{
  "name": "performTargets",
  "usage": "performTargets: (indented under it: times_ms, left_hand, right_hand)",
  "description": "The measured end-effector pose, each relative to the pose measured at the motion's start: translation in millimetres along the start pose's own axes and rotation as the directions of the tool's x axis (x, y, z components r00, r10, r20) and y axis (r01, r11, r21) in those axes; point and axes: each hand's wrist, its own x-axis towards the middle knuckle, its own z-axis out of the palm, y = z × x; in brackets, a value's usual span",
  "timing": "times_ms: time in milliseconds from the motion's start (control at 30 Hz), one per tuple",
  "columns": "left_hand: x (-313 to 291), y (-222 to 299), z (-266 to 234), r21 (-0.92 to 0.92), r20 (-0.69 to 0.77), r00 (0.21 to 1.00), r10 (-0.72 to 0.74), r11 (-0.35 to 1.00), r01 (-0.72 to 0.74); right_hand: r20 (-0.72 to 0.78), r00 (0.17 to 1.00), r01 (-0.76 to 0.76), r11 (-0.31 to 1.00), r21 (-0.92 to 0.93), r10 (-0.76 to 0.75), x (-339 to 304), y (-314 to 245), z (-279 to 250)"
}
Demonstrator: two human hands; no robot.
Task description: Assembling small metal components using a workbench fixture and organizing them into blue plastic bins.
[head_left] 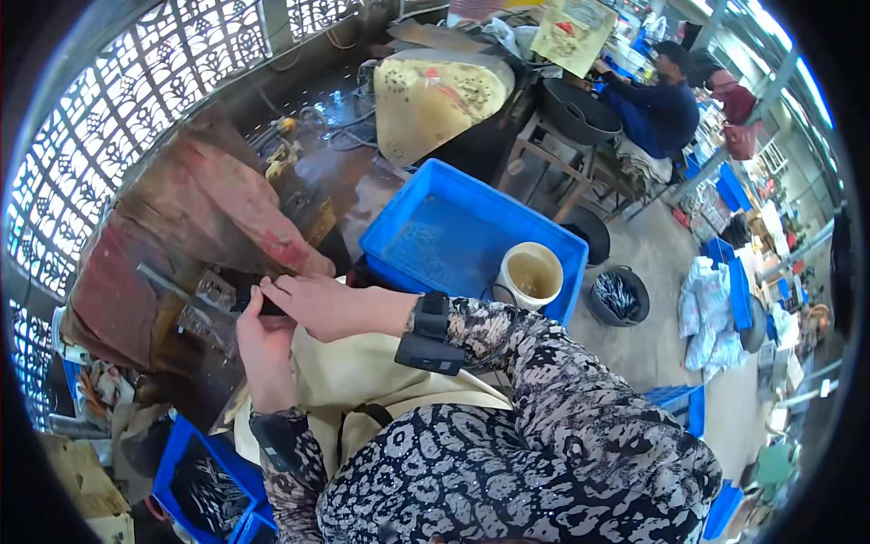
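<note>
clasping a small dark piece (270, 309) at left of centre

closing the left hand (263, 343) around it; laying the right hand (322, 306) across, cannot tell if gripping. holding it above a creased cream apron (361, 374), near rough, stained reddish cloth (213, 195) and a smooth rectangular blue tub (503, 208) at upper centre.

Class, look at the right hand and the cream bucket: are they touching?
Apart. The head view shows the right hand left of the cream bucket, with part of the blue tub visible between them.
</note>
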Motion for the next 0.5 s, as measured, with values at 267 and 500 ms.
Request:
performTargets:
  times_ms: [267, 500]
  left_hand:
    - [-33.3, -2.9, 32.6, -0.004, 0.313, 0.946, 0.081, 0.996, -0.084]
    - [-18.0, -15.8, 40.1, -0.193, 0.066, 0.952, 0.299, 0.94, -0.282]
  right_hand:
    - [0.016, 0.998, -0.064, 0.984, -0.168, 0.067, 6.5, -7.7, -10.4]
    - [0.197, 0.966, -0.161, 0.986, -0.045, 0.167, 5.9, -4.5, -27.8]
